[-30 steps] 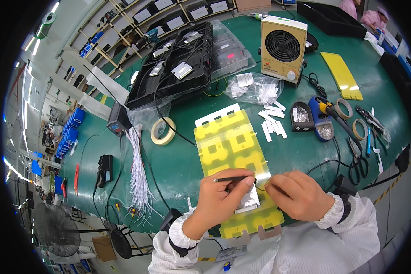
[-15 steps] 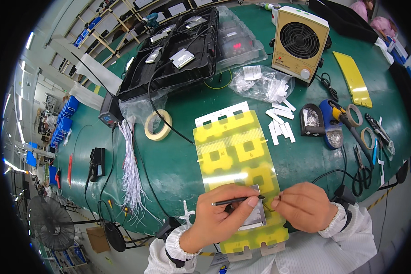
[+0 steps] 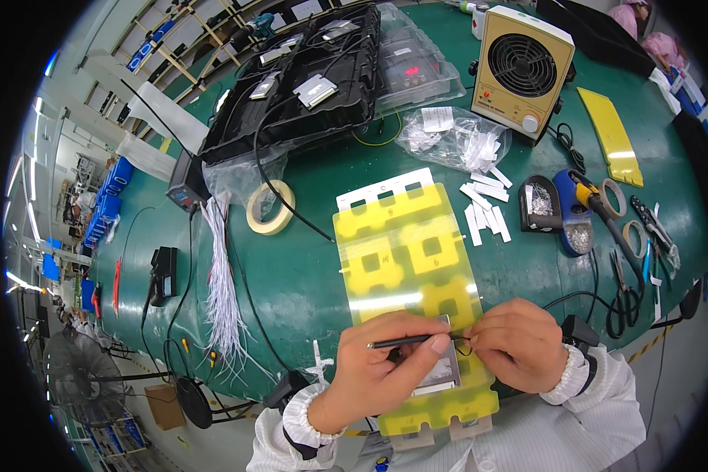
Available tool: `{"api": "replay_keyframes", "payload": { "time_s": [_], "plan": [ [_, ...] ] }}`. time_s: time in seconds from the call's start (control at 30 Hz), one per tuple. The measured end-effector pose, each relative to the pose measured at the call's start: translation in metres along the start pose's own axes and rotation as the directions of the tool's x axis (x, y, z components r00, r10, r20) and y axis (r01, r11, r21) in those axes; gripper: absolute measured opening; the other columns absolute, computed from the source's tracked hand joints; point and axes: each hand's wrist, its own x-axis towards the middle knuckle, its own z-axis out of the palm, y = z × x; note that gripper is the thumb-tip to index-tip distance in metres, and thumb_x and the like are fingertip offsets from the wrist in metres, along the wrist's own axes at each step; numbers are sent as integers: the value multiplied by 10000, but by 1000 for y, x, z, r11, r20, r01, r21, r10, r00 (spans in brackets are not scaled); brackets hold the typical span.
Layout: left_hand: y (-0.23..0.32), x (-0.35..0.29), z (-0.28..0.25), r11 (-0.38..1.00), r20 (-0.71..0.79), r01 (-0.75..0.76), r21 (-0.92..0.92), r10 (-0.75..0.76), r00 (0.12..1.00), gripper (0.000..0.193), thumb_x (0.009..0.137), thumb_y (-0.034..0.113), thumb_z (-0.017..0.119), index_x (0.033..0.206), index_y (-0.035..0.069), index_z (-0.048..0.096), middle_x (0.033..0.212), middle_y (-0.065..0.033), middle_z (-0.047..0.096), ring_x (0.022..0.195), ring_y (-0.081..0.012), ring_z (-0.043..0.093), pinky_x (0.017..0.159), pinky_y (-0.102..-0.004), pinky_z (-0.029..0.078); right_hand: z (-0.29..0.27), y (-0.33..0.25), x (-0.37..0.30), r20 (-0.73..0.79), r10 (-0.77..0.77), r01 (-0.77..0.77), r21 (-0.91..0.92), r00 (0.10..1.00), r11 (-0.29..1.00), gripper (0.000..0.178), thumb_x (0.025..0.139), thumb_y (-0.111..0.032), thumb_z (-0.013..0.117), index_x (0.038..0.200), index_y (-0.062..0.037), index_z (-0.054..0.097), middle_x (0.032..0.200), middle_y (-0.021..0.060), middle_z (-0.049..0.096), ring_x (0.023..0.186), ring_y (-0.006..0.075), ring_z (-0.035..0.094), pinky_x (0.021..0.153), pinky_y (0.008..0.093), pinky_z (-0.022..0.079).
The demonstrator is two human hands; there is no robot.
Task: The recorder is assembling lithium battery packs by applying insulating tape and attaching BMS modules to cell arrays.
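Observation:
Between thumb and fingers, my left hand [image 3: 389, 358] grips a slim black pen-shaped tool [image 3: 401, 342], its tip pointing right. Opposite it, my right hand [image 3: 519, 344] has its fingers pinched on a thin dark wire [image 3: 463, 351], which curves down beside the tool's tip. Below both hands lies a flat silver metal module [image 3: 447, 371] with a pale strip along its lower edge, partly hidden by my left hand. The module rests on a yellow sheet fixture [image 3: 374, 271] with square cut-outs.
Ahead stand a black tray [image 3: 291, 130] of modules and a beige fan unit [image 3: 523, 67]. White strips [image 3: 486, 206] lie beyond the fixture. Rightward are a soldering iron [image 3: 598, 206] and scissors [image 3: 625, 303]; leftward, masking tape [image 3: 267, 208] and a white wire bundle [image 3: 226, 299].
My right hand has moved slightly left and up, closer to the tool's tip, with its fingers bunched nearer the module. My left hand keeps its grip, almost unmoved.

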Motion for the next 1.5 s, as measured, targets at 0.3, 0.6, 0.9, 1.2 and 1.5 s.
{"api": "replay_keyframes", "payload": {
  "time_s": [0.3,0.6,0.9,1.2,1.5],
  "plan": [
    [-7,-2,8,989,-88,-34,-147,22,996,151,920,70,719,1026,-37,717,847,-47,716,673,-50,596,607,-198,481,4,-16,6,0,-2,2,-113,1000,994,273,678,41,749,942,-16,710,974,75,704,842,264,649,706,359,543],
    [-10,1,9,988,-107,-64,-140,50,993,195,950,120,696,1035,-56,700,825,-62,708,696,-62,629,614,-210,510,2,-30,4,27,35,-31,-151,999,988,185,781,-30,744,961,-6,712,1086,84,698,926,275,622,798,361,531],
    [-11,2,12,980,-111,-98,-175,79,991,186,964,121,684,1060,-38,686,803,-76,711,661,-61,607,575,-205,464,11,-9,-9,-57,122,-119,49,991,992,206,829,-129,775,1009,-36,733,1083,74,714,977,265,637,843,367,516],
    [-6,0,12,988,-95,-64,-140,51,994,189,986,143,653,1003,-43,687,774,-26,663,675,-65,583,607,-218,472,4,-9,-13,-49,81,-77,74,996,994,189,842,-78,751,1026,-38,730,1118,84,720,1012,256,656,889,365,526],
    [-10,3,13,981,-128,-109,-161,89,988,170,970,121,671,1030,-37,685,760,-57,689,603,-49,572,524,-196,442,5,-10,-10,-67,6,-2,60,998,998,203,824,-77,771,1018,-41,724,1066,79,727,969,254,659,828,367,531]
  ]
}}
